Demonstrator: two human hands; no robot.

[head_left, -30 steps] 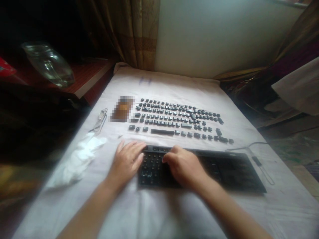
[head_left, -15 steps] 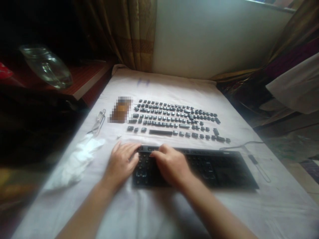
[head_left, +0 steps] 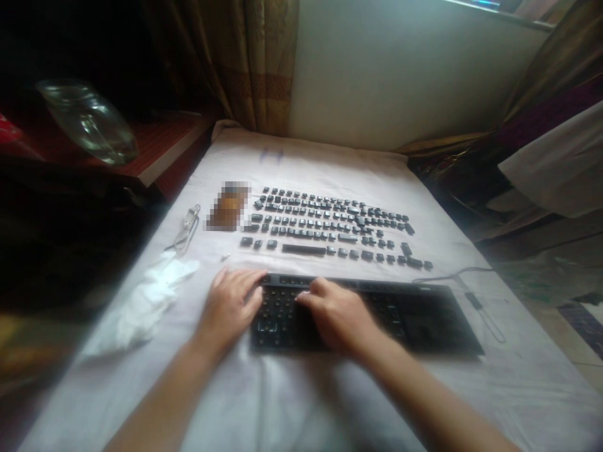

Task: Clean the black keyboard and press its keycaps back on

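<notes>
A black keyboard point(head_left: 436, 320) with its keycaps taken off lies across the bedsheet-like cloth in front of me. My left hand point(head_left: 233, 298) holds its upper left corner, fingers along the back edge and thumb at the left end. Over the left-middle part of the bare key field is my right hand point(head_left: 336, 311), its fingers curled and pressed together, tips down on the board. Whatever those fingers pinch, if anything, is hidden. Behind the keyboard, loose black keycaps are laid out in rows, with the long space bar point(head_left: 304, 250) in the nearest row.
Crumpled white tissue point(head_left: 146, 301) lies left of my left hand, with eyeglasses point(head_left: 187, 227) beyond it. A pixelated brown item point(head_left: 229, 207) sits beside the keycaps. A cable point(head_left: 478, 307) trails at right. A glass jar point(head_left: 89, 122) stands on a wooden table point(head_left: 162, 154).
My right hand has shifted a little to the right along the keyboard, still curled. My left hand stays at the corner. The keycaps have not visibly moved.
</notes>
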